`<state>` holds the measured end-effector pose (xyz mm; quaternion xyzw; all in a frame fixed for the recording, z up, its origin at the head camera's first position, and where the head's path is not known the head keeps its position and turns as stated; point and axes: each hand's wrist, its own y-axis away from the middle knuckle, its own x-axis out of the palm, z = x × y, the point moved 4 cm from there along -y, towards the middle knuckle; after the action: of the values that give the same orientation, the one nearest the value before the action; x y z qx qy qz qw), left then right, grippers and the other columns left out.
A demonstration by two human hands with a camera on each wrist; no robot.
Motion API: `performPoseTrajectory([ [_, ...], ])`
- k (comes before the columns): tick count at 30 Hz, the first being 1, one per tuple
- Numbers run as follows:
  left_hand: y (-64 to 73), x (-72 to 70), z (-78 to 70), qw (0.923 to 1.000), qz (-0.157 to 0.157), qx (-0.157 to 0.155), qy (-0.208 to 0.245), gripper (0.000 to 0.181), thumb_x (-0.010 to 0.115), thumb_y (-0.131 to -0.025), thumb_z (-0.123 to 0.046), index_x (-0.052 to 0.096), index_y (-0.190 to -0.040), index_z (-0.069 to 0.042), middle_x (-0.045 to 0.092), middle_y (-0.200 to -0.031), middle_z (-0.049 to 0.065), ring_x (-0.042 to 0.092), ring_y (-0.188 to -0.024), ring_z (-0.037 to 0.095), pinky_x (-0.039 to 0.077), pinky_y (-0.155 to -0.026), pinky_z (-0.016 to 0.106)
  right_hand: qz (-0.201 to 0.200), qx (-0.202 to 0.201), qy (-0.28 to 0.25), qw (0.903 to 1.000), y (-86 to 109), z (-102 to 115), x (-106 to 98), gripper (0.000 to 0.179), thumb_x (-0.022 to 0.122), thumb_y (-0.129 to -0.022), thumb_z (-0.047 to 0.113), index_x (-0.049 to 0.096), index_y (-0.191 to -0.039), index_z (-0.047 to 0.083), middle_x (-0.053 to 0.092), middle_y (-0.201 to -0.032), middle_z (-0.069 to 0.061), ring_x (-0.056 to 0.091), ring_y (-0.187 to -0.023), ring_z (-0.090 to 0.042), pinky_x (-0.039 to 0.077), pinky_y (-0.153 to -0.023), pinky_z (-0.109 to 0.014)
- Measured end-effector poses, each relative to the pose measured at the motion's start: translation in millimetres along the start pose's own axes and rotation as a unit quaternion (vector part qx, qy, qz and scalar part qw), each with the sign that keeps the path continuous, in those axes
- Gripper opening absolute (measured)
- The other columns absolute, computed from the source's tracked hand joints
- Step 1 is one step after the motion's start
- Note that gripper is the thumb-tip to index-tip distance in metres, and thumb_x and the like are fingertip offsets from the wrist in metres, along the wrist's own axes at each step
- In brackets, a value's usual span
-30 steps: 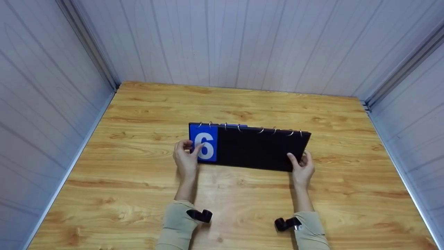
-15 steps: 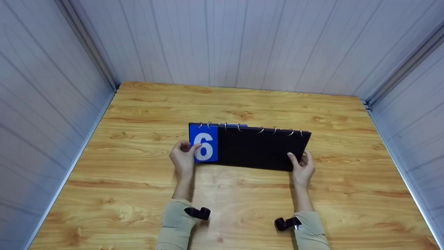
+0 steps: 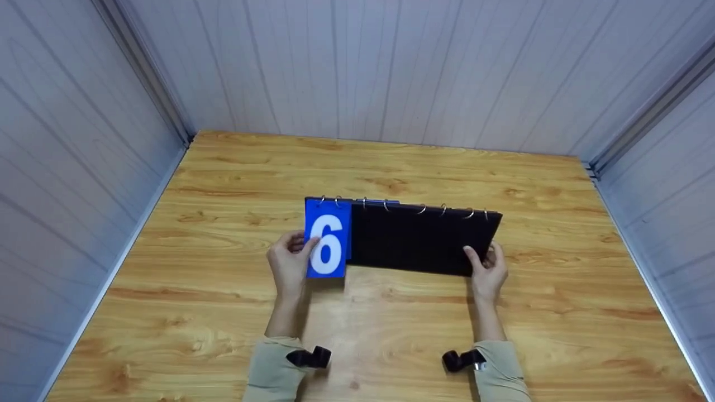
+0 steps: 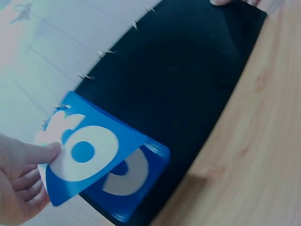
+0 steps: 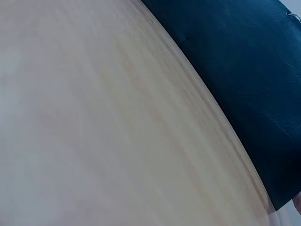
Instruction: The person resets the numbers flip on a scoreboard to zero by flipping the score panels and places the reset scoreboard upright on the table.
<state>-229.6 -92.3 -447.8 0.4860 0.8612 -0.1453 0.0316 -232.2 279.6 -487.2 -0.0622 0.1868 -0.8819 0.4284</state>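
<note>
A black flip scoreboard (image 3: 410, 237) with metal rings along its top edge stands tilted on the table. At its left end hangs a blue number card (image 3: 335, 209) with a white 6. My left hand (image 3: 289, 262) pinches this card by its left edge, thumb in front, and holds it lifted off the board. Beneath it, the left wrist view shows another blue card (image 4: 153, 188) with part of a white figure. My right hand (image 3: 487, 273) grips the board's lower right corner, thumb on the front and fingers behind; in the right wrist view only a sliver of it shows.
The scoreboard rests on a wood-grain table (image 3: 391, 335). Pale panelled walls (image 3: 363, 67) enclose the table at the back and both sides. A bit of blue (image 3: 382, 201) shows behind the board's top edge. Black wrist cameras (image 3: 310, 357) sit on both sleeves.
My left hand has drawn the 6 card away from the board, moving slightly left and toward me; the card's lower edge now hangs below the board. The right hand and board stay put.
</note>
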Motion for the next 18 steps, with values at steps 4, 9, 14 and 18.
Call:
performPoseTrajectory([
  [4,1.9,-6.5,-7.6,0.9984,0.025,-0.026,0.045,0.022,0.07,-0.075,-0.008,0.066,-0.091,0.006,0.064,-0.079,0.015,0.059,-0.068,0.016,0.048,-0.06,0.018,0.0,0.002,-0.001,1.0,-1.0,-0.6,-0.4,0.032,0.072,-0.07,-0.003,0.057,-0.097,-0.011,0.055,-0.068,-0.01,0.051,-0.06,-0.009,0.041,-0.055,-0.016],
  [9,2.3,-14.6,-12.6,0.99,0.061,-0.037,0.122,0.024,0.065,-0.079,-0.004,0.062,-0.098,0.01,0.064,-0.082,0.019,0.061,-0.071,0.014,0.048,-0.063,0.017,0.0,0.002,0.0,1.0,-1.0,-0.2,-0.2,0.033,0.071,-0.07,-0.003,0.056,-0.098,-0.011,0.055,-0.068,-0.008,0.051,-0.059,-0.009,0.041,-0.055,-0.016],
  [14,-7.9,-9.5,14.3,0.9521,0.113,-0.038,0.282,0.025,0.063,-0.081,-0.005,0.061,-0.103,0.008,0.065,-0.086,0.017,0.062,-0.077,0.018,0.05,-0.066,0.024,0.0,-0.001,0.004,1.0,-0.6,-1.3,-0.2,0.032,0.071,-0.07,-0.004,0.057,-0.098,-0.01,0.055,-0.067,-0.009,0.05,-0.058,-0.008,0.04,-0.054,-0.014],
  [18,-10.5,-10.8,11.0,0.9342,0.144,-0.036,0.324,0.02,0.058,-0.085,-0.005,0.062,-0.101,0.007,0.063,-0.095,0.017,0.06,-0.084,0.019,0.05,-0.072,0.026,0.002,-0.009,-0.001,1.0,-2.9,-10.4,-0.2,0.032,0.072,-0.069,-0.003,0.057,-0.097,-0.009,0.056,-0.067,-0.007,0.049,-0.058,-0.007,0.038,-0.054,-0.014],
])
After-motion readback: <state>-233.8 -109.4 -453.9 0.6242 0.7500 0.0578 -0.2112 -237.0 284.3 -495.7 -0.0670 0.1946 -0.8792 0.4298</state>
